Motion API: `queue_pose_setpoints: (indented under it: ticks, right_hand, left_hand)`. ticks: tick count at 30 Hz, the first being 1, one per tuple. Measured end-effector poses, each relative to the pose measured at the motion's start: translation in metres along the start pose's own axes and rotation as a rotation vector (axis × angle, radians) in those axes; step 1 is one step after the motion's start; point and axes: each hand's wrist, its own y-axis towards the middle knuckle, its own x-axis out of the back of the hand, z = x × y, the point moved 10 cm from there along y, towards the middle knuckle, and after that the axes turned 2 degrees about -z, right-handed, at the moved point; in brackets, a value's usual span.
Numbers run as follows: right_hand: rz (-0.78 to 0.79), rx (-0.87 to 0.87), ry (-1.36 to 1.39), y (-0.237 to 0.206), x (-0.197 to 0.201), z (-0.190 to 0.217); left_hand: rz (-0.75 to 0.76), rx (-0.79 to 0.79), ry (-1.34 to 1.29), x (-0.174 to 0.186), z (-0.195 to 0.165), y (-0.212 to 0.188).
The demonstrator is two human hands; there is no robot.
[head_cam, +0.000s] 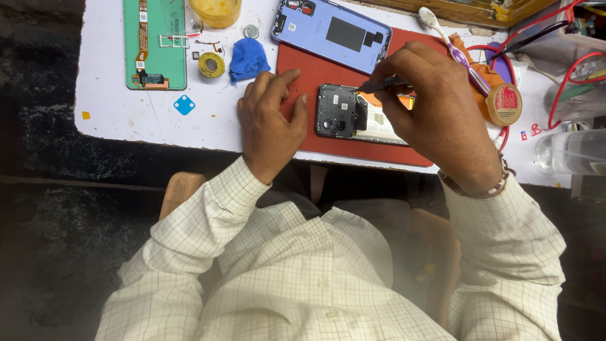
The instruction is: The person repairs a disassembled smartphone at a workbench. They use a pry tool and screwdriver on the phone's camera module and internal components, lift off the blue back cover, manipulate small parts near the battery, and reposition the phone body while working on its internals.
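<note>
An opened phone (353, 117) with its back removed lies on a red mat (315, 76), camera end toward my left. My right hand (435, 107) grips a thin dark tool (379, 84) whose tip points down at the phone's upper edge. My left hand (271, 120) rests flat on the mat's left edge, fingers loosely curled, just beside the phone and holding nothing. A purple-blue phone back cover (331, 31) lies at the far side of the mat.
A green phone frame (154, 44) lies far left on the white tabletop (126, 107), with a yellow tape roll (211, 64), a blue cloth (247, 59), a yellow tub (216, 11) and a coin (251, 31). A toothbrush (448, 38), red wires (555, 76) and a clear bottle (571, 151) crowd the right.
</note>
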Motion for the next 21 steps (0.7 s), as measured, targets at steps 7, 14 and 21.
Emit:
queue_pose_setpoints:
  ticks: [7,14,21]
  right_hand:
    - [-0.008,-0.038,-0.016,-0.004,-0.001,-0.018]
    - [-0.023,-0.037,-0.03,-0.004,-0.001,-0.022]
    - [-0.037,-0.022,-0.013,-0.006,0.003,-0.015]
  left_hand:
    - [0.003,0.008,0.013,-0.002,0.004,-0.002]
    - [0.008,0.009,0.01,-0.003,0.005,-0.001]
    - [0.017,0.023,0.012,-0.004,0.006,-0.001]
